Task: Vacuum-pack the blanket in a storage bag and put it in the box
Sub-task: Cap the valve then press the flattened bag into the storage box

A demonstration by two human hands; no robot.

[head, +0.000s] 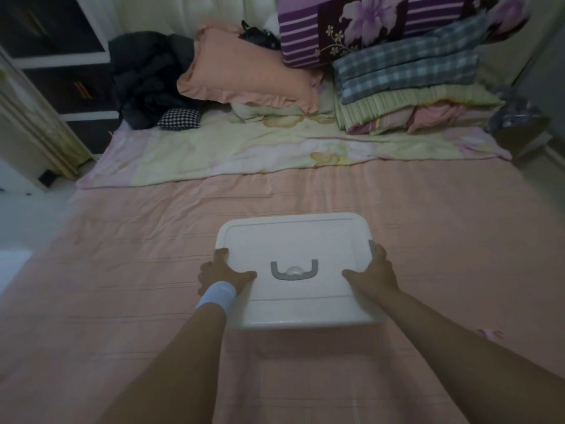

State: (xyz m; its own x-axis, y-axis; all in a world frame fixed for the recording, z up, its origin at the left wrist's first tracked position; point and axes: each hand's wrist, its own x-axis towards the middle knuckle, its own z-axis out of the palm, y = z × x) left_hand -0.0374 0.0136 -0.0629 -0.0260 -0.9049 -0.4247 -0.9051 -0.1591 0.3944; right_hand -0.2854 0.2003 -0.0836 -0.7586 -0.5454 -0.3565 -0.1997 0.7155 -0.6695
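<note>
A white plastic box (293, 240) with its lid on sits in the middle of the pink bed, a grey handle (294, 270) lying flat on the lid. My left hand (221, 270), with a light blue wristband, grips the lid's left edge. My right hand (374, 269) grips the right edge by a grey side clip. The box's contents are hidden under the lid. A pale yellow floral blanket (244, 148) lies spread flat across the bed beyond the box. No storage bag shows.
Folded bedding (409, 71) is stacked at the far right, topped by a purple floral quilt (382, 22). A peach pillow (253, 65), dark clothes (146, 75) and a checked cushion (180, 118) lie at the far left. A dark cabinet (55, 56) stands left of the bed.
</note>
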